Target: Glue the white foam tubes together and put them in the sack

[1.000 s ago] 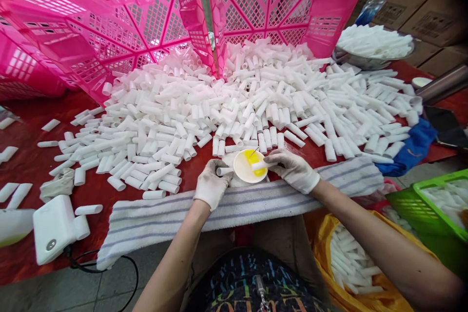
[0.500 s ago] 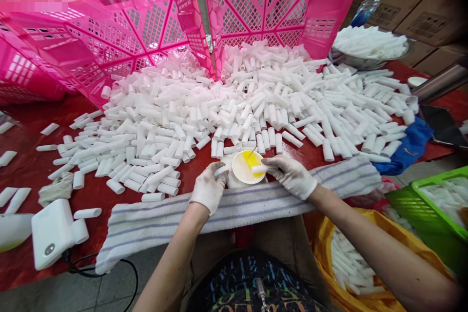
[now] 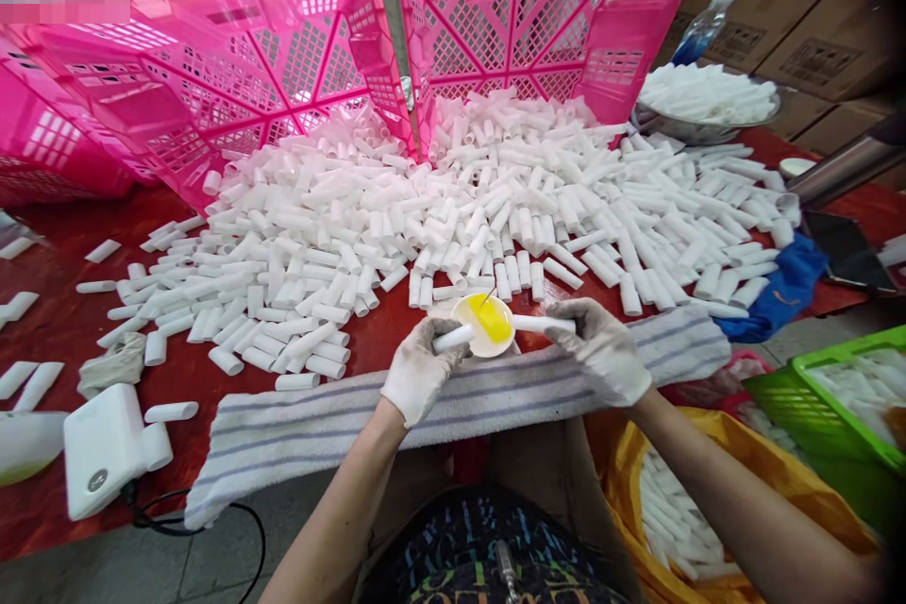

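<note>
My left hand (image 3: 423, 370), in a soiled white glove, pinches a short white plastic tube (image 3: 454, 338) at the left rim of a small white bowl (image 3: 483, 347). Yellow stuff (image 3: 490, 319) lies in that bowl, with a thin stick-like piece poking up from it. On the other side my right hand (image 3: 603, 354), gloved too, holds a longer white tube (image 3: 544, 325) by its right end. The left tip of this tube is at the bowl's right rim. Behind both hands spreads a big heap of loose white tubes (image 3: 453, 198).
Pink crates (image 3: 269, 66) lean behind the heap. A striped towel (image 3: 467, 406) lies along the red table's front edge. At left sits a white box (image 3: 105, 453) with a black cable. Below right are a yellow sack (image 3: 623, 481) and green basket (image 3: 799, 434) holding tubes.
My right hand has moved right, drawing its tube from over the yellow stuff to the bowl's rim. My left hand has come slightly right and down, its tube now touching or near the bowl.
</note>
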### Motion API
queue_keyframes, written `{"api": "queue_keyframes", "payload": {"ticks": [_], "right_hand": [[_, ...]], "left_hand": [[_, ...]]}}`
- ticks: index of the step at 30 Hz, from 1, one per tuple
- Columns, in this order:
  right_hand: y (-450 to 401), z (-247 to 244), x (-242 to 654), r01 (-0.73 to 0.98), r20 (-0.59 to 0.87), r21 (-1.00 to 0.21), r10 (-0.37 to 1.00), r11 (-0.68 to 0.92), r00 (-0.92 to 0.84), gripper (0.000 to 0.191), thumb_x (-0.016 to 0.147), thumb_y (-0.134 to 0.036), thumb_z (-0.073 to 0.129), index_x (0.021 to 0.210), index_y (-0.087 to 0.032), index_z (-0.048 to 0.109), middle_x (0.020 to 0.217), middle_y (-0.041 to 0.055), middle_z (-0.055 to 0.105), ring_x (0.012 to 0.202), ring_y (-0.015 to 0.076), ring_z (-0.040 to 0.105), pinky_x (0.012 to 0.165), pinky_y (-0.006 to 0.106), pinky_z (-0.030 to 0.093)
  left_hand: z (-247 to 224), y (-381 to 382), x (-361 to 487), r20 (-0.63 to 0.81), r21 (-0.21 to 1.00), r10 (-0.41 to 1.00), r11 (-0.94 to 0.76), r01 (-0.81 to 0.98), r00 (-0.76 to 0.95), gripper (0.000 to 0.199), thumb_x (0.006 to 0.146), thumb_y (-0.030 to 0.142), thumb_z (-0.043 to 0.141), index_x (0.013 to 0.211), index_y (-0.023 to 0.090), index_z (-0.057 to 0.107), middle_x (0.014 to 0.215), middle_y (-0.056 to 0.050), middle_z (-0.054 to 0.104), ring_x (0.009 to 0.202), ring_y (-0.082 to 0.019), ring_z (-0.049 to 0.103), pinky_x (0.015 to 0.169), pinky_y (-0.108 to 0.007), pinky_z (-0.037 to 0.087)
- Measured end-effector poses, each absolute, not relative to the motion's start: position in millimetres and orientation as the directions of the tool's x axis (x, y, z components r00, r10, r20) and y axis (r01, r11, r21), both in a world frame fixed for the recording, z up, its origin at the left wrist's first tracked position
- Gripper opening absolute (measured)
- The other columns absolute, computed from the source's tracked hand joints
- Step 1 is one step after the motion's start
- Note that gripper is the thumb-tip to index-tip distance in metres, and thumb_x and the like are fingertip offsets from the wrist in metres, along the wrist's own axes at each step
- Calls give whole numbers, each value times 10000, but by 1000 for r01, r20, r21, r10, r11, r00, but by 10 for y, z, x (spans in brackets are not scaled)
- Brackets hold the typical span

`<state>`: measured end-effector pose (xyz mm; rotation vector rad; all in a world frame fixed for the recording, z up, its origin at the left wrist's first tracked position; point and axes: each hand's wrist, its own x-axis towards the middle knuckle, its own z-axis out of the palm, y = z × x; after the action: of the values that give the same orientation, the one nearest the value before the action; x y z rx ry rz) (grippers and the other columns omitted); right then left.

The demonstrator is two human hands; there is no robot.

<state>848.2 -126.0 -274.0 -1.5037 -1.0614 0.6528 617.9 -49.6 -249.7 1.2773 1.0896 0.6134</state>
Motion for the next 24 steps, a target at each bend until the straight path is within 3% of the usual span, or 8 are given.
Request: {"api": "queue_keyframes", "payload": {"ticks": [4, 9, 12, 14, 16, 19, 21, 24], "right_hand": [[-1250, -2585, 8367, -68, -230, -973, 893, -221, 386, 561, 595, -657, 746, 834, -174, 587, 628, -4, 569, 458, 85, 449, 405, 222, 353], [-1225, -2530, 8322, 47, -266, -953, 902, -298, 341, 522, 685, -669, 667, 792, -166, 584, 549, -34, 497, 454, 71, 397, 416, 207, 291], [-1265, -2474, 8290, 322, -113, -921, 942, -218, 315, 403, 828, -566, 570, 792, -166, 604, 593, -7, 552, 490, 86, 445, 452, 216, 323], [-1313, -2382, 8245, 584, 123, -812, 976, -6, 180, 319, 895, -435, 504, 759, -171, 618, 614, 7, 582, 518, 94, 474, 494, 229, 333], [-1363, -2270, 8189, 803, 348, -537, 935, 259, -69, 315, 896, -324, 472, 647, -177, 597, 575, 15, 567, 517, 100, 456, 513, 259, 290], [-1413, -2173, 8085, 877, 501, -163, 803, 452, -321, 382, 880, -273, 438, 518, -184, 523, 497, 29, 512, 482, 110, 392, 512, 307, 214], [-1417, -2202, 8002, 880, 555, -192, 788, 435, -269, 403, 904, -258, 402, 525, -186, 518, 486, 24, 503, 467, 105, 391, 503, 297, 230], [-1401, -2345, 7904, 823, 513, -515, 855, 239, 73, 412, 954, -279, 384, 568, -184, 490, 484, -5, 489, 441, 82, 420, 480, 245, 291]], "left_hand": [[-2477, -594, 6331, -288, 958, 833, 254, 137, 473, 320, 717, 306, 738, 970, 159, 609, 925, -35, 675, 809, -144, 655, 768, -276, 529], [-2371, -681, 6371, -255, 966, 815, 193, 170, 520, 295, 730, 299, 723, 968, 160, 617, 940, -37, 682, 855, -147, 645, 791, -253, 512], [-2343, -689, 6330, -256, 952, 781, 101, 290, 570, 277, 783, 358, 658, 982, 172, 607, 814, -8, 656, 717, -131, 606, 672, -236, 484], [-2348, -685, 6319, -300, 908, 738, 27, 418, 605, 319, 855, 485, 539, 862, 175, 615, 677, 2, 601, 595, -129, 539, 588, -248, 440], [-2373, -689, 6341, -350, 867, 691, -18, 498, 632, 500, 911, 568, 357, 673, 184, 571, 570, -9, 544, 521, -139, 490, 564, -276, 421], [-2421, -754, 6437, -300, 874, 670, -91, 477, 678, 520, 926, 509, 293, 586, 202, 540, 579, -51, 584, 551, -179, 543, 631, -317, 468], [-2429, -852, 6525, -245, 860, 730, -141, 490, 639, 500, 929, 459, 294, 644, 192, 607, 671, -95, 655, 649, -218, 613, 701, -342, 492], [-2378, -1030, 6643, -201, 768, 881, -130, 628, 429, 577, 953, 447, 223, 812, 154, 700, 804, -166, 710, 764, -274, 669, 756, -392, 496]]}}
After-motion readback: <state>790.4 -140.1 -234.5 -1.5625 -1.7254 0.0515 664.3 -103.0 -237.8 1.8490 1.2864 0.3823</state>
